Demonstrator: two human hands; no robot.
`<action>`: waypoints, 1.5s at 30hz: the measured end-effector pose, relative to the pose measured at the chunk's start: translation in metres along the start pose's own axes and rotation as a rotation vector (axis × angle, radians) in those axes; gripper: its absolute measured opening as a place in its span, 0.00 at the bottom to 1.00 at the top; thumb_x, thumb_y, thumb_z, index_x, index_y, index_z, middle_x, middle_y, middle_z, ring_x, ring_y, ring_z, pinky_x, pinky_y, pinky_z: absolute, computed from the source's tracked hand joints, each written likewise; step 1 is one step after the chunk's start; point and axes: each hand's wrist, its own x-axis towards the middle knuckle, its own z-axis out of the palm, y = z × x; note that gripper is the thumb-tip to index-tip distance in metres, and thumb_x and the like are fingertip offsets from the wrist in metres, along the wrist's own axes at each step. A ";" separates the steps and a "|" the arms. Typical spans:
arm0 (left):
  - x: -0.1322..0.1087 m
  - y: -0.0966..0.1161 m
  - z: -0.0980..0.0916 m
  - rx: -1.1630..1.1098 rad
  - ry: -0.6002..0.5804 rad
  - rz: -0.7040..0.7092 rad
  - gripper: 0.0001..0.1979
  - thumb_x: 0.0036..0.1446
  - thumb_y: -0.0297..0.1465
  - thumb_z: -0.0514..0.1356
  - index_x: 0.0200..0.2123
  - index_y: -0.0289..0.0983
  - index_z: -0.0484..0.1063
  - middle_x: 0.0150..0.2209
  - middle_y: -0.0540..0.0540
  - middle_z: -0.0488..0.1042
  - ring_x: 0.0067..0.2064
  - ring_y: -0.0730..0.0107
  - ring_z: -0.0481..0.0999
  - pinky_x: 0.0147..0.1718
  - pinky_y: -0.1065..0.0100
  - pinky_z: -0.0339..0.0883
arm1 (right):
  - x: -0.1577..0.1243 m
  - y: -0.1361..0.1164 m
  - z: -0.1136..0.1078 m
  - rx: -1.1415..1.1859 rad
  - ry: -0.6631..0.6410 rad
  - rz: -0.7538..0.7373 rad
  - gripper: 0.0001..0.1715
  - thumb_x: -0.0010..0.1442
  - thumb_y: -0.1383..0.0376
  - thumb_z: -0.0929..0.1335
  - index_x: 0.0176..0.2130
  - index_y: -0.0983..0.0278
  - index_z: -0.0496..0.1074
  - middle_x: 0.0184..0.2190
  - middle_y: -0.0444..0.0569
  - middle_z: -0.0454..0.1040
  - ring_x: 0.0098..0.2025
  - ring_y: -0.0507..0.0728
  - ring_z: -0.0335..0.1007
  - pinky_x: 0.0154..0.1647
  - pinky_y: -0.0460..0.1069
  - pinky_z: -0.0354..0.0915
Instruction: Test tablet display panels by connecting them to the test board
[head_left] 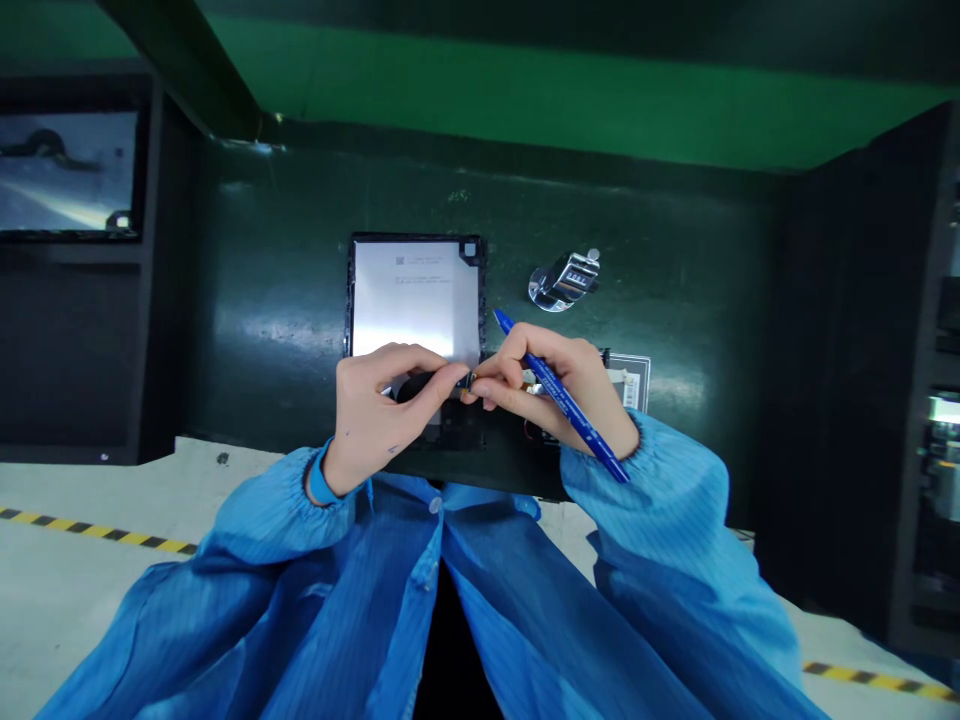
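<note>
My left hand [382, 400] is closed in a pinch over a small dark part at the near edge of a flat silver panel [416, 300] with a black frame. My right hand [559, 385] is closed too. It grips a blue pen [570, 405] that slants across the knuckles, and its fingertips pinch a tiny connector [471, 380] where the two hands meet. Both wrists wear blue smock sleeves. A black fixture [465, 430] lies under the hands, mostly hidden by them.
A metal hand tally counter [564, 282] sits on the dark green bench [285, 300] to the right of the panel. A small labelled card [630, 380] peeks out behind my right hand. A monitor [67, 170] stands at far left, dark racks [900, 400] at right.
</note>
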 end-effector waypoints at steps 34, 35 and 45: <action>-0.033 -0.048 -0.052 -0.039 0.349 -0.249 0.10 0.64 0.30 0.56 0.43 0.40 0.78 0.42 0.46 0.79 0.45 0.68 0.78 0.49 0.65 0.70 | -0.021 0.002 0.028 -0.628 0.132 -0.366 0.16 0.62 0.57 0.71 0.49 0.58 0.72 0.51 0.51 0.78 0.53 0.61 0.74 0.54 0.57 0.72; -0.036 -0.055 -0.059 -0.051 0.411 -0.281 0.09 0.63 0.29 0.58 0.42 0.39 0.78 0.41 0.46 0.79 0.44 0.68 0.78 0.49 0.65 0.70 | -0.024 0.005 0.040 -0.673 0.059 -0.436 0.16 0.63 0.58 0.70 0.50 0.58 0.72 0.54 0.49 0.76 0.56 0.60 0.73 0.59 0.57 0.70; -0.046 -0.088 -0.064 -0.223 0.460 -0.315 0.04 0.55 0.24 0.61 0.30 0.38 0.75 0.37 0.47 0.76 0.44 0.68 0.76 0.48 0.65 0.70 | -0.072 0.052 0.118 -1.103 -0.002 -0.299 0.25 0.67 0.73 0.62 0.60 0.60 0.68 0.65 0.47 0.64 0.67 0.62 0.60 0.70 0.65 0.58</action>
